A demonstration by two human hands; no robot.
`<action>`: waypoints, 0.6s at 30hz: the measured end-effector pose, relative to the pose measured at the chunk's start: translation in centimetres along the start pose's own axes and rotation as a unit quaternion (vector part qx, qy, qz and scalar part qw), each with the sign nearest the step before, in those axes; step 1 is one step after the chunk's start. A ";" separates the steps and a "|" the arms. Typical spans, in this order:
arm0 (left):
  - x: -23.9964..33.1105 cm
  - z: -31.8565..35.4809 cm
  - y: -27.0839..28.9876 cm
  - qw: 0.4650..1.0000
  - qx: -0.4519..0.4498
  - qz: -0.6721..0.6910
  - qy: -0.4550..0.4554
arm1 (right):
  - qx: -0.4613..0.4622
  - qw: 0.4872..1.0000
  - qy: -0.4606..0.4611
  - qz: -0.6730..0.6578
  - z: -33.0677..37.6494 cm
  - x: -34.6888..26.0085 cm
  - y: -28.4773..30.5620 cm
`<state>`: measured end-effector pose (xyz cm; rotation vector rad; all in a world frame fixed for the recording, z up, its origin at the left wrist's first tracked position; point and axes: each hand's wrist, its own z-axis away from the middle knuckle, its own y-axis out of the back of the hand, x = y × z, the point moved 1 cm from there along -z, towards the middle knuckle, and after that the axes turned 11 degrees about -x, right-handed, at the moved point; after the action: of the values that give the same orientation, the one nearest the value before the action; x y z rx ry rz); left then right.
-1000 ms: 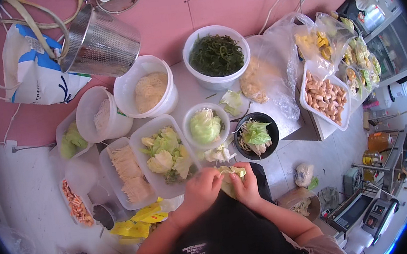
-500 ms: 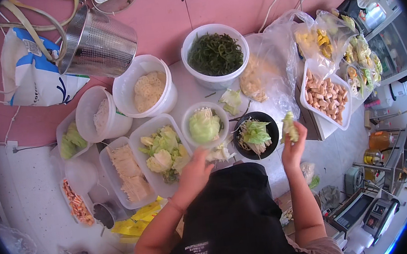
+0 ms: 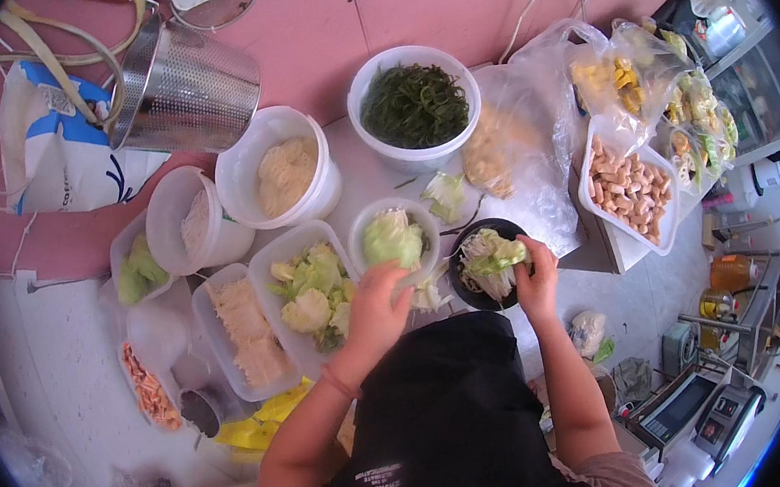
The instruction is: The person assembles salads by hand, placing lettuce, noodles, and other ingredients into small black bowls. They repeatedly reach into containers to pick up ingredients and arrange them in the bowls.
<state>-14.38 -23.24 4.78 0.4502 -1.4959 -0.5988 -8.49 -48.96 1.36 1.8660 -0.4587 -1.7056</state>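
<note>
My right hand (image 3: 536,277) pinches a pale green piece of cabbage or lettuce (image 3: 505,255) over the black bowl (image 3: 459,284). That leaf and my fingers hide part of the bowl, where thin pale strands show. My left hand (image 3: 376,310) is closed at the near rim of a round white bowl (image 3: 356,247), its fingertips over the edge. Inside this bowl lies a pale green leafy heap (image 3: 393,239). Scraps of pale leaf (image 3: 429,293) rest between the two bowls, partly covered by my left hand.
Left of the bowls stand a tub of torn leaves (image 3: 312,294) and one of beige sheets (image 3: 252,329). Behind are a bucket of dark green strips (image 3: 413,103) and a tub of pale rings (image 3: 288,173). A tray of brown-pink pieces (image 3: 629,185) sits right, by plastic bags (image 3: 539,123).
My right hand has brought the leaf piece leftward from beside the black bowl to over it. My left hand has shifted slightly up to the white bowl's near rim.
</note>
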 end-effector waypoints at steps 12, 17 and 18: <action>9.6 -4.3 0.5 0.940 -0.136 0.307 -0.057 | -0.059 0.798 -0.195 -0.567 0.4 -8.0 2.7; 9.8 -4.4 0.9 0.925 -0.122 0.358 -0.026 | -0.086 0.859 -0.163 -0.477 1.4 -9.0 1.7; 10.1 -4.4 1.3 0.931 -0.136 0.336 -0.034 | -0.097 0.869 -0.159 -0.459 1.6 -8.6 1.6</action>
<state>-10.13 -28.82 13.33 -0.3041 -1.4859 -0.2637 -10.99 -45.33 9.13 1.7517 0.5927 -2.5551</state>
